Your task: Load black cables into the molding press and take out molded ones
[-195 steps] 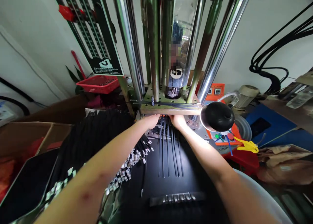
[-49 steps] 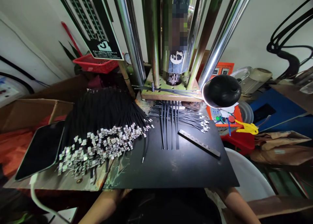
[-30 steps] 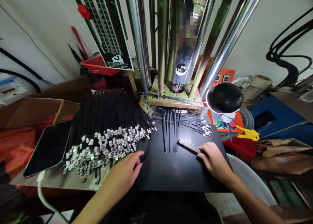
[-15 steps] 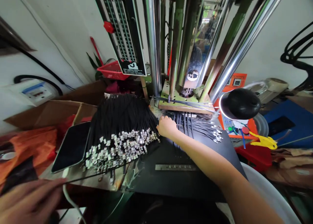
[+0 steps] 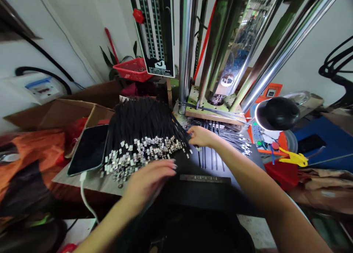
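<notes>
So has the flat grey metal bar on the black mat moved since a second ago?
Yes. The flat grey metal bar lay angled right of the black cables; now it lies square below them.

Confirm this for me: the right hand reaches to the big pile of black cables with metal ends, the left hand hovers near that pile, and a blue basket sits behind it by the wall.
Not quite: the basket is red, as the head view shows. The right hand does reach to the cable pile, and the left hand hovers near it.
</notes>
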Tool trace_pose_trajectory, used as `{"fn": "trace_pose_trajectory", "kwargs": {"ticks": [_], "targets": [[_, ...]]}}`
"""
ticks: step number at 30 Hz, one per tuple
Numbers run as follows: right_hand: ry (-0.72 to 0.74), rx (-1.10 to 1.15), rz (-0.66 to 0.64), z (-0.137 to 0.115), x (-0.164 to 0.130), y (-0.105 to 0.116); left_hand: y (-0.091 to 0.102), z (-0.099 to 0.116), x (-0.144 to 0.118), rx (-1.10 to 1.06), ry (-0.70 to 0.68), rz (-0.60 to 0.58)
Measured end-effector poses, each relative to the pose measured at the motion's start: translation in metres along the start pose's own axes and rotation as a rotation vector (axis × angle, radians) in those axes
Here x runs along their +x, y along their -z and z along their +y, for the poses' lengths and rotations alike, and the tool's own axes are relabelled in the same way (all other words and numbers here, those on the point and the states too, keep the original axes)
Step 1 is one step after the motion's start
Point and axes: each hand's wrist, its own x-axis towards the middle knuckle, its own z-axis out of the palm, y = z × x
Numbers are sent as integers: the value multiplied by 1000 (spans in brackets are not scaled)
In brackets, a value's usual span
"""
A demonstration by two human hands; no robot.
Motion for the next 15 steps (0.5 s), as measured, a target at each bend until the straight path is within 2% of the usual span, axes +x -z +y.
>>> {"fn": "trace_pose_trajectory", "kwargs": {"ticks": [3, 6, 8, 11, 13, 15], "targets": [[-32, -41, -30, 27, -54, -3, -63, 9, 6, -167, -99, -162], [-140, -151, 35, 54, -106, -23, -96, 15, 5, -244, -12, -216], [-229, -265, 116, 75, -137, -44, -103, 15, 6, -295, 70, -239], [-406, -458, 239, 116, -180, -71, -102, 16, 12, -313, 175, -279], [-516, -530, 379, 147, -209, -77, -99, 19, 19, -278, 223, -322], [-642, -555, 620, 173, -239, -69, -96, 24, 29, -223, 248, -411]]}}
